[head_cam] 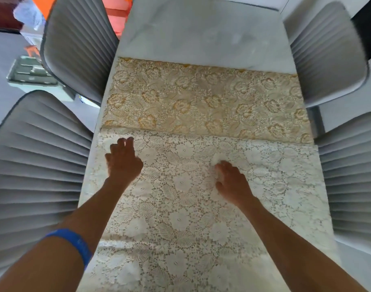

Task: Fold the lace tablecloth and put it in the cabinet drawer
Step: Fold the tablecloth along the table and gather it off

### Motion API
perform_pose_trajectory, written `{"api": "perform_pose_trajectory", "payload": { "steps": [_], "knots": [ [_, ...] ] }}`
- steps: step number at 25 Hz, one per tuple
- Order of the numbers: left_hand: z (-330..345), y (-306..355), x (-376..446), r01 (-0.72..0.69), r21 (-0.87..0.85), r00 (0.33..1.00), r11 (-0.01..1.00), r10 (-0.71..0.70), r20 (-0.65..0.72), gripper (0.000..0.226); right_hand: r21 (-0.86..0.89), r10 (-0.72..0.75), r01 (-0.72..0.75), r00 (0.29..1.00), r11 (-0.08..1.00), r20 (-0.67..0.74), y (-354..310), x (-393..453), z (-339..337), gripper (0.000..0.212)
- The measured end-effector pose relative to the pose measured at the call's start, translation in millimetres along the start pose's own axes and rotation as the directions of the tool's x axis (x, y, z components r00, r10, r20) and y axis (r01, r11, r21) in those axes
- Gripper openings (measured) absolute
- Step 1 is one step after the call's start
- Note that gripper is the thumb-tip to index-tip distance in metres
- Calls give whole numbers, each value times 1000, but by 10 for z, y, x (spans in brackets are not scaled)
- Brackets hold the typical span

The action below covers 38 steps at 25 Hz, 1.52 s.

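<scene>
The lace tablecloth [201, 207] lies spread over the near half of the long pale table [201, 32], running from the near edge of the head view up to a straight far hem about midway along the table; beyond that hem shows a golden floral cloth [201, 98], which seems to lie under the lace or to be a differently coloured side of the same piece; which of the two, the picture does not settle.

In the head view, the only one, the left hand [123, 161] rests near the far-left corner of the lace, its fingers curled downward onto the cloth as if to gather the edge; whether any lace is actually pinched between them I cannot tell. The right hand [231, 180] sits nearer the middle, fingers bent into a small puckered rise of fabric, so it appears to be clamped on a tuft of lace; this placing, one hand at the corner and one midway, suits lifting the far hem to bring it over toward the near side.

A blue wristband [75, 243] circles the left forearm; ribbed grey chairs [33, 175] stand close along both sides of the table, so the cloth's side edges have little room to hang; no cabinet drawer is in sight, and the folding looks barely begun.
</scene>
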State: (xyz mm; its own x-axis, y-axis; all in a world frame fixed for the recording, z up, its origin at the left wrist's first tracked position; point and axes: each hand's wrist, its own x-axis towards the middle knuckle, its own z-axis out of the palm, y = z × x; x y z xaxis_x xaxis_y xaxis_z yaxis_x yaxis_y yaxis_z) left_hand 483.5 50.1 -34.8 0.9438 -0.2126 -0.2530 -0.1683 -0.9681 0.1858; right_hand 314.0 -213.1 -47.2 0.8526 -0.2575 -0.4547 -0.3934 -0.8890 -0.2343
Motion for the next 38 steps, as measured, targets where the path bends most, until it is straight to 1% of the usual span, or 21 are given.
{"api": "perform_pose_trajectory", "payload": {
  "steps": [2, 3, 5, 7, 9, 11, 13, 14, 16, 18, 19, 21, 23, 25, 27, 29, 30, 32, 33, 36, 38],
  "knots": [
    [83, 385, 92, -182, 0, 980, 983, 181, 84, 50, -12, 53, -54, 998, 998, -25, 317, 151, -192, 51],
    [127, 541, 164, -227, -6, 968, 974, 226, 112, 47, 4, 75, -75, 996, 997, -48, 452, 263, -278, 51],
    [218, 740, 343, -249, -21, 959, 968, 250, 134, 53, 12, 130, -130, 988, 991, -85, 666, 498, -417, 57],
    [322, 859, 503, -226, 3, 961, 974, 222, 165, 70, -8, 204, -205, 975, 979, -85, 883, 692, -496, 65],
    [372, 908, 588, -208, 90, 965, 974, 189, 183, 81, -22, 233, -236, 968, 971, -88, 1065, 811, -563, 60],
    [382, 954, 623, -207, 155, 967, 966, 178, 183, 79, -11, 215, -216, 975, 976, -56, 1192, 856, -643, 42],
    [370, 985, 630, -202, 157, 967, 967, 172, 191, 68, -8, 161, -161, 987, 987, -24, 1275, 856, -670, 32],
    [357, 1001, 635, -196, 153, 969, 969, 167, 185, 62, -20, 126, -127, 991, 992, -46, 1309, 849, -685, 34],
    [337, 999, 636, -206, 184, 972, 961, 179, 153, 50, -69, 64, -70, 995, 995, -79, 1348, 846, -710, 46],
    [375, 990, 623, -240, 221, 967, 945, 213, 138, 42, -39, 48, -50, 997, 998, -53, 1364, 864, -712, 53],
    [402, 997, 602, -232, 197, 968, 953, 206, 144, 42, 12, 65, -65, 997, 998, -30, 1368, 877, -709, 54],
    [424, 1052, 562, -170, 122, 977, 978, 152, 149, 51, 100, 105, -105, 994, 989, 8, 1384, 901, -701, 52],
    [413, 1122, 559, -151, 145, 980, 978, 129, 148, 54, 107, 106, -107, 994, 989, 11, 1396, 907, -697, 43],
    [376, 1162, 534, -158, 177, 984, 971, 139, 113, 44, 69, 84, -82, 996, 994, -16, 1400, 899, -679, 31],
    [345, 1179, 470, -151, 203, 989, 968, 146, 37, 27, 32, 106, -105, 993, 994, -45, 1400, 897, -666, 21],
    [333, 1177, 398, -97, 247, 995, 964, 103, -9, 14, 27, 207, -206, 976, 978, -70, 1415, 894, -668, 15],
    [329, 1183, 369, -54, 241, 998, 969, 62, -23, 13, 47, 269, -265, 960, 963, -81, 1441, 882, -672, 14],
    [291, 1192, 329, 28, 190, 998, 981, -18, -57, 18, 102, 353, -342, 927, 934, -128, 1509, 843, -672, 12],
    [266, 1193, 321, 55, 161, 996, 985, -43, -80, 18, 123, 366, -349, 915, 929, -171, 1535, 822, -675, 9],
    [245, 1177, 279, 117, 93, 988, 989, -106, -113, 20, 209, 362, -308, 877, 928, -316, 1526, 756, -665, 5],
    [258, 1181, 266, 177, -35, 978, 984, -180, -110, 20, 323, 401, -287, 835, 902, -377, 1484, 723, -646, 7]
  ]
}}
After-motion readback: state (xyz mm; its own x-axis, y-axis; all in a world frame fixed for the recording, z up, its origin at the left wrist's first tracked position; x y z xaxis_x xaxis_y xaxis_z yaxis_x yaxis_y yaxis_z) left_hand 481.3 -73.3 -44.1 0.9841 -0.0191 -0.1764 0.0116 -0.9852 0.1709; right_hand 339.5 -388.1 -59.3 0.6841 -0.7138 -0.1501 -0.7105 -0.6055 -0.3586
